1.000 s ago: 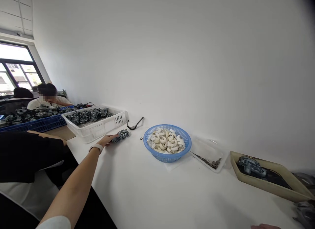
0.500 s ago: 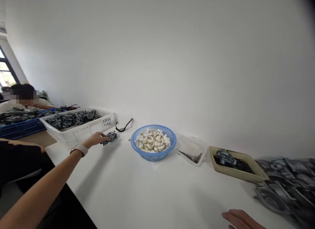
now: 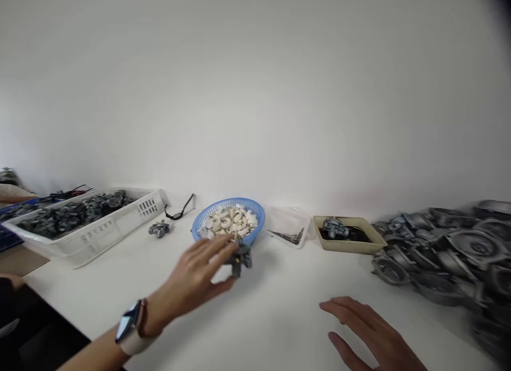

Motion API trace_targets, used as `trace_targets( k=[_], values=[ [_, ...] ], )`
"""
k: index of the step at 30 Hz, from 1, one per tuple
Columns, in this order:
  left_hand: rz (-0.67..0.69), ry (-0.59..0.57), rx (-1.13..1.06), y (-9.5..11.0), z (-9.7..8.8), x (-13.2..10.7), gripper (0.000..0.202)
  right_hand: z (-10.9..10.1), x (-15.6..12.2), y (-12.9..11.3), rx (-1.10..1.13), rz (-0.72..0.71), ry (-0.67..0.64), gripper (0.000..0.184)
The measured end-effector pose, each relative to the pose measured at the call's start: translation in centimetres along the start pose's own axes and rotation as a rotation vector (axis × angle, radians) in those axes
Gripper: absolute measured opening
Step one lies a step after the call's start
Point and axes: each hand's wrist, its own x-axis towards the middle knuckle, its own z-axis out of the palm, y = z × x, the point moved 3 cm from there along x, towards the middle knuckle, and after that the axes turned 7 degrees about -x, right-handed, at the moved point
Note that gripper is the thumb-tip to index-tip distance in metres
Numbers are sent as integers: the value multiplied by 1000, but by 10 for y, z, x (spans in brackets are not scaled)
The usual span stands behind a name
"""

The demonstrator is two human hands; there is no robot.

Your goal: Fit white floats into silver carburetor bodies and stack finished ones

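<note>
My left hand [image 3: 195, 278], with a watch on its wrist, hovers over the white table in front of the blue basket [image 3: 257, 207]. Its fingertips pinch a small grey metal part [image 3: 240, 259], somewhat blurred by motion. The basket holds several white curved pieces [image 3: 229, 220]. Another small grey part [image 3: 159, 229] lies on the table beside the white crate [image 3: 96, 235]. My right hand [image 3: 367, 331] is low at the right, fingers spread and open, holding nothing, just above the tabletop.
The white crate is full of grey metal parts. A black strap [image 3: 181, 208] lies behind it. Right of the basket stand a clear tray of thin pins [image 3: 289, 227] and a beige tray [image 3: 351, 246] with one part. A heap of metal castings [image 3: 443, 248] fills the right.
The view has swung right. My left hand has come back from beside the white crate to the front of the basket with a grey part. My right hand has risen into view.
</note>
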Motion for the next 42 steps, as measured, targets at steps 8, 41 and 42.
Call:
trace_targets(
  k=[8,41,42],
  values=[
    [403,33,-187,98,80,11,34,10,2,-11,800,643,-394,83],
    [5,-56,-784,92,107,4,73,6,9,-18,564,411,-548,90],
    [-10,-68,-787,93,106,4,72,5,8,-15,558,429,-568,93]
  ],
)
